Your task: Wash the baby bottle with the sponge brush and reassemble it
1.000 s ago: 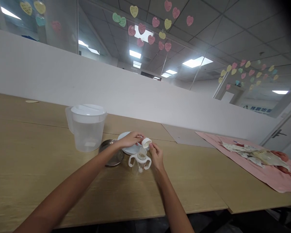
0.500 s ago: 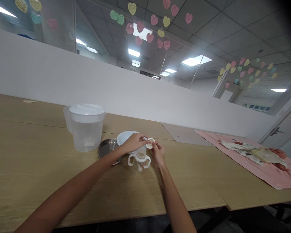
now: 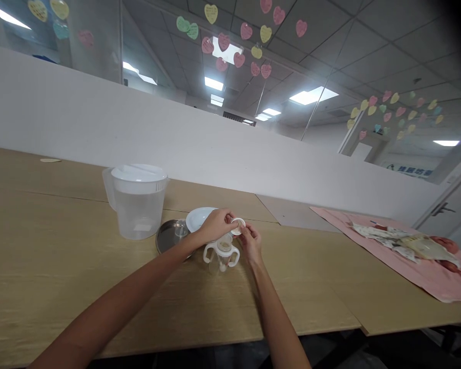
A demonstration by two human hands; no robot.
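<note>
Between my two hands is a small white round cap [image 3: 237,226], probably a bottle part, pinched at its edge by the fingertips of my left hand [image 3: 215,224] and my right hand [image 3: 250,243]. Just below them stands a clear baby training bottle [image 3: 223,254] with white double handles and an open top. My wrists are close to it, not touching. Behind my left hand lies a white plate [image 3: 198,218], partly hidden by that hand. A small clear dome-shaped piece [image 3: 181,228] rests on a round steel lid [image 3: 166,239].
A clear plastic pitcher [image 3: 136,202] with a white lid and water inside stands to the left on the light wooden table [image 3: 54,246]. At the right lies a pink cloth [image 3: 407,261] with printed packets on it. A white partition runs along the table's far side.
The white cap has turned flatter between my fingers and shifted slightly right, and my left hand has moved with it. The other objects stay in place, apart from slight camera motion.
</note>
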